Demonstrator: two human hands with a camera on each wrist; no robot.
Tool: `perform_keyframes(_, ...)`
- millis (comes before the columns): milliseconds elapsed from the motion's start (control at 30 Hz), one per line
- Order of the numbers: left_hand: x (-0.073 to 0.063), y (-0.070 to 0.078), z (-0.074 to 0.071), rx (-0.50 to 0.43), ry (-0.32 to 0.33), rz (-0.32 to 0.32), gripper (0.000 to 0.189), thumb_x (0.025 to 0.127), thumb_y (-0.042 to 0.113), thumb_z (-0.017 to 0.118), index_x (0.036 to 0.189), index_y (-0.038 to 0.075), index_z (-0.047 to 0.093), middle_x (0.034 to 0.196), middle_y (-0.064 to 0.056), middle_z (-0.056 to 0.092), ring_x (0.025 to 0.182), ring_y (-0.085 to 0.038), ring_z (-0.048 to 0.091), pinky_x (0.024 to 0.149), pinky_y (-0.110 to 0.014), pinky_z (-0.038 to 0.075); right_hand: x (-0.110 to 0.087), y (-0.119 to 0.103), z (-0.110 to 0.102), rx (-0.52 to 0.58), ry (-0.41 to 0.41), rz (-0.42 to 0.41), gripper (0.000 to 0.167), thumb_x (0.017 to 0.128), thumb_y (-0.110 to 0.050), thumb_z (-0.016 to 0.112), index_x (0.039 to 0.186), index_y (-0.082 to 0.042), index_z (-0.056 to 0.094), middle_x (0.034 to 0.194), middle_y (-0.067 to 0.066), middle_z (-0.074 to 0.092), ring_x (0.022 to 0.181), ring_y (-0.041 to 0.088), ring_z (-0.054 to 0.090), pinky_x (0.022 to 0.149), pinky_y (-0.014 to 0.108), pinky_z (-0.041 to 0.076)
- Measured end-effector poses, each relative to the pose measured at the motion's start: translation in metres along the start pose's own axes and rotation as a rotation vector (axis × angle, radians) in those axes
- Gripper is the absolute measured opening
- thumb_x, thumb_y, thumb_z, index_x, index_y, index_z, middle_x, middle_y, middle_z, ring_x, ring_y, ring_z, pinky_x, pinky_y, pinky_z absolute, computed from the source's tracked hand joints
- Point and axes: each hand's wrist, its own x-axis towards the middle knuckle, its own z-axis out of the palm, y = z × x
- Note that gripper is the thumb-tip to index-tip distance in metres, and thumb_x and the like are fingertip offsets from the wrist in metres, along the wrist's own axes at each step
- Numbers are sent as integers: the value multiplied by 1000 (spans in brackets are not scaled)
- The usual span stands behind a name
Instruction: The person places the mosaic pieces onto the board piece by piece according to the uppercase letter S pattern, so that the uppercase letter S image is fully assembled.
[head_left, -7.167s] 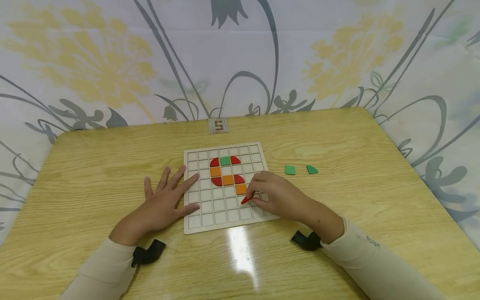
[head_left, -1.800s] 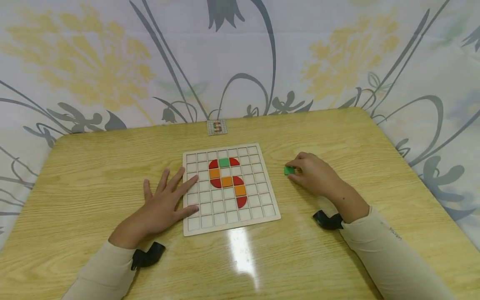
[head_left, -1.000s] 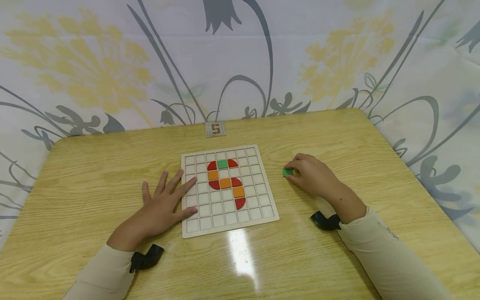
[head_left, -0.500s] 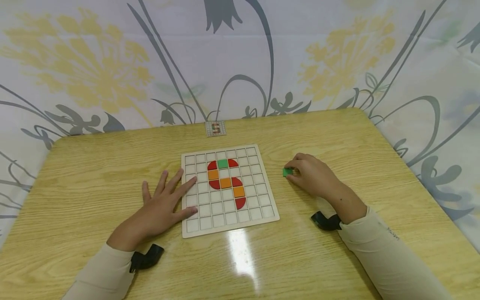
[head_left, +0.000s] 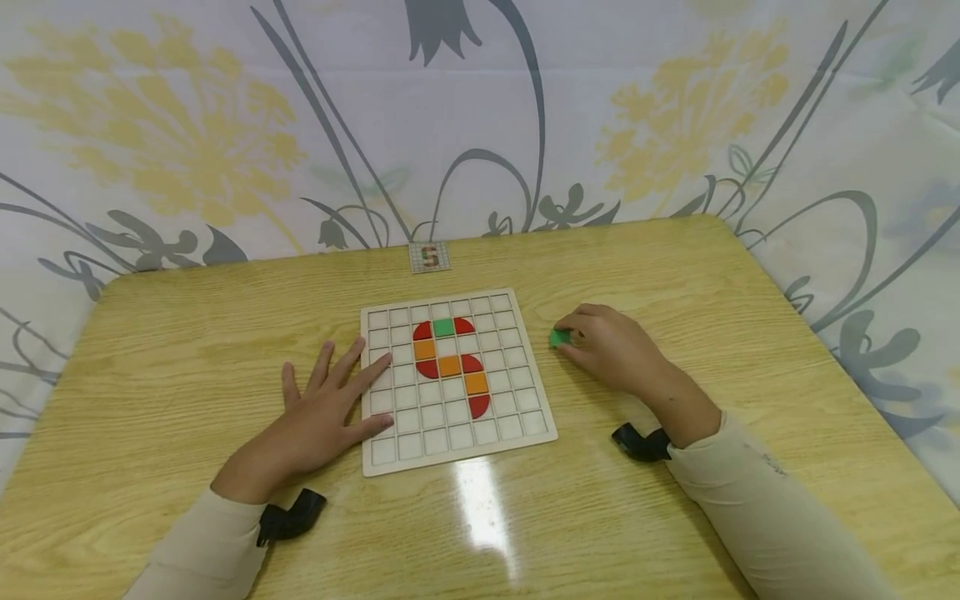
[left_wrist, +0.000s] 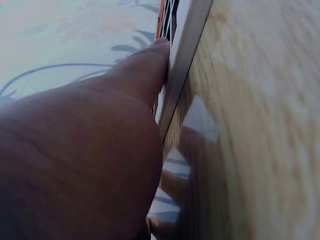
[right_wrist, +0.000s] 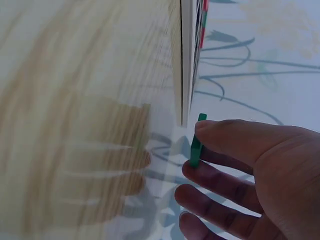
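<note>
My right hand (head_left: 615,346) pinches a green tile (head_left: 559,337) between thumb and fingers, just off the right edge of the gridded board (head_left: 551,421). Seen edge-on in the right wrist view, the green tile (right_wrist: 196,150) is off the tabletop. My left hand (head_left: 315,421) lies spread, its index finger and thumb resting on the board's left side. In the left wrist view, the thumb (left_wrist: 142,67) reaches over the board's edge (left_wrist: 182,65). In the grid sit red quarter-round tiles (head_left: 479,407), orange squares (head_left: 476,382) and one green square (head_left: 443,327).
A small card (head_left: 430,257) printed with an S-shaped figure on a grid lies behind the board, near the back edge of the wooden table (head_left: 225,333). Patterned cloth (head_left: 337,125) hangs behind. A black wrist device (head_left: 292,515) sits by each sleeve.
The red tile once in my right hand now sits in the grid. That hand went right to the green tiles, then moved slightly left with one; the quarter-round one is out of sight.
</note>
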Motion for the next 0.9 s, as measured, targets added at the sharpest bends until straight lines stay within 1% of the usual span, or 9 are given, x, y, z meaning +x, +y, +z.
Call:
perform_keyframes(67, -1, 0, -1, 1, 0, 0, 77, 96, 63, 52, 161, 35, 20, 171, -5, -3, 153, -43, -15, 106, -75, -21, 2, -6, 0, -2, 7, -5, 30, 96, -22, 69, 120, -4, 72, 118, 15, 68, 111, 33, 63, 93, 50, 53)
perform_keyframes(267, -1, 0, -2, -2, 5, 8, 76, 96, 62, 52, 160, 35, 20, 171, -6, -2, 153, -43, -15, 107, -75, -21, 9, -24, 4, 14, 38, -35, 29, 95, -23, 71, 118, -6, 73, 117, 13, 68, 115, 31, 62, 94, 46, 54)
perform_keyframes(500, 0, -1, 0, -8, 4, 10, 76, 96, 63, 52, 160, 36, 20, 170, -6, -2, 154, -42, -16, 106, -75, -22, 15, -46, 6, 19, 45, -83, 30, 94, -24, 73, 119, -7, 73, 115, 10, 68, 112, 28, 62, 91, 41, 55)
perform_keyframes(733, 1, -1, -1, 3, 3, 7, 77, 96, 64, 52, 160, 35, 21, 170, -6, -1, 154, -42, -15, 107, -75, -21, 21, -66, 9, 13, 44, -133, 28, 93, -24, 74, 116, -9, 75, 114, 8, 69, 114, 27, 62, 92, 40, 56)
perform_keyframes(900, 0, -1, -1, 0, 1, 5, 77, 96, 63, 52, 160, 35, 21, 170, -6, -1, 154, -43, -15, 107, -75, -21, 22, -76, 14, 0, 30, -180, 28, 92, -25, 75, 115, -8, 75, 112, 8, 70, 109, 25, 63, 88, 37, 57)
